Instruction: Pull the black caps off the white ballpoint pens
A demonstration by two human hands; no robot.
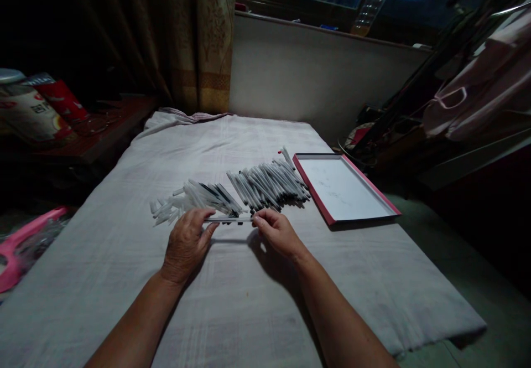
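Between my two hands a slim, clear-barrelled pen (pixel 228 219) is held level, just above the cloth. My left hand (pixel 187 246) is closed on its left end, thumb below and fingers above. At the other end, my right hand (pixel 277 232) pinches the tip between thumb and fingers. Behind my left hand lies a loose heap of clear and dark pen parts (pixel 199 195). A larger pile of clear pens with black ends (pixel 265 184) lies beyond my right hand. Small black pieces show just behind the held pen; what they are I cannot make out.
A shallow red-edged box lid (pixel 348 188) with a white inside lies right of the pens. Pale checked cloth (pixel 240 312) covers the table. A jar (pixel 35 108) stands on a side table at left, near a pink-handled thing (pixel 25 240). Curtain and window are behind.
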